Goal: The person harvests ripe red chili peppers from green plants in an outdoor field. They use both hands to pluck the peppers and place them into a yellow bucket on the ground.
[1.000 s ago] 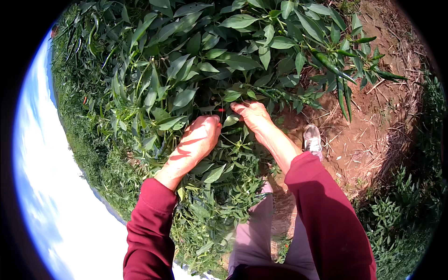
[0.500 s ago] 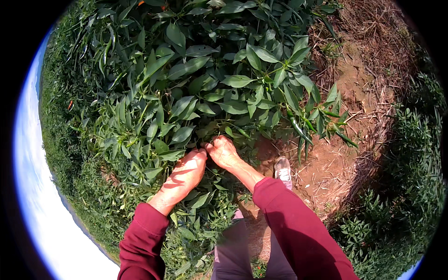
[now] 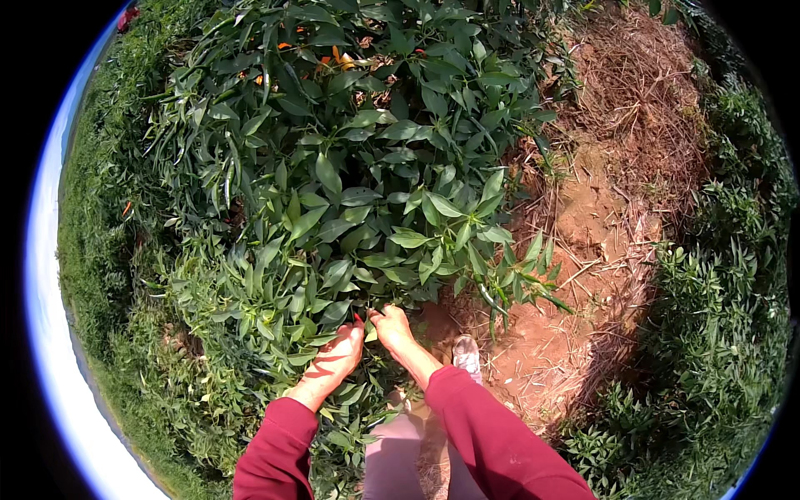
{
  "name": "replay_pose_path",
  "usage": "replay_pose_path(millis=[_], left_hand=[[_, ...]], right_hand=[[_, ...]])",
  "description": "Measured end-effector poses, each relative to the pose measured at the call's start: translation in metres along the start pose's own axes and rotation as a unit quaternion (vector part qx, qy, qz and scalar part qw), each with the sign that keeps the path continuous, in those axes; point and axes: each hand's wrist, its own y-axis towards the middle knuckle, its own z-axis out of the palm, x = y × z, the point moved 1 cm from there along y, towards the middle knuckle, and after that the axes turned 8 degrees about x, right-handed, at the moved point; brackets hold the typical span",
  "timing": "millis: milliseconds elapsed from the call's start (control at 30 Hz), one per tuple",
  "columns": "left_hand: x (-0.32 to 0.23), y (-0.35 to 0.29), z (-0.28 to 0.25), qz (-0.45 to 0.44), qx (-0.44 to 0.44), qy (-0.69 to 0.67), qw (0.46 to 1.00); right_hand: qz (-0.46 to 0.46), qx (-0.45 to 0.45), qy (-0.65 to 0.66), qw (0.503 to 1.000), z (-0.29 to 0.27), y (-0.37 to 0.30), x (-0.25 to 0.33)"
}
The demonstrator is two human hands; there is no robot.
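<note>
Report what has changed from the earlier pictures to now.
The view has shifted: the bush and shoe now sit lower in the picture. The left hand and right hand, which met in the previous picture, are slightly apart, a red bit showing between them; any grip is unclear. Unchanged: both hands at the bush.

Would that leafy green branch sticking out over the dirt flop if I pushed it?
The leafy green branch would probably bend easily, since it juts out sideways over reddish-brown soil. Its long, thin green peppers might swing, as they seem to dangle.
</note>
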Motion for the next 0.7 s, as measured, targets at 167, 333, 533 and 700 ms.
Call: replay_pose_path(millis=[167, 333, 533, 700], left_hand=[[0.025, 0.000, -0.005, -0.102, 0.100, -0.801, 0.581], [0.010, 0.041, -0.033, -0.060, 0.035, -0.939, 0.338], [0.007, 0.066, -0.051, -0.206, 0.104, -0.972, 0.034], [0.006, 0.084, -0.068, -0.375, 0.241, -0.894, -0.046]], right_hand=[[0.064, 0.106, -0.193, 0.973, -0.038, -0.036, 0.056], [0.104, 0.125, -0.220, 0.962, -0.084, -0.053, 0.087], [0.146, 0.146, -0.176, 0.963, -0.081, -0.033, 0.120], [0.093, 0.071, -0.310, 0.943, -0.081, -0.026, 0.118]])
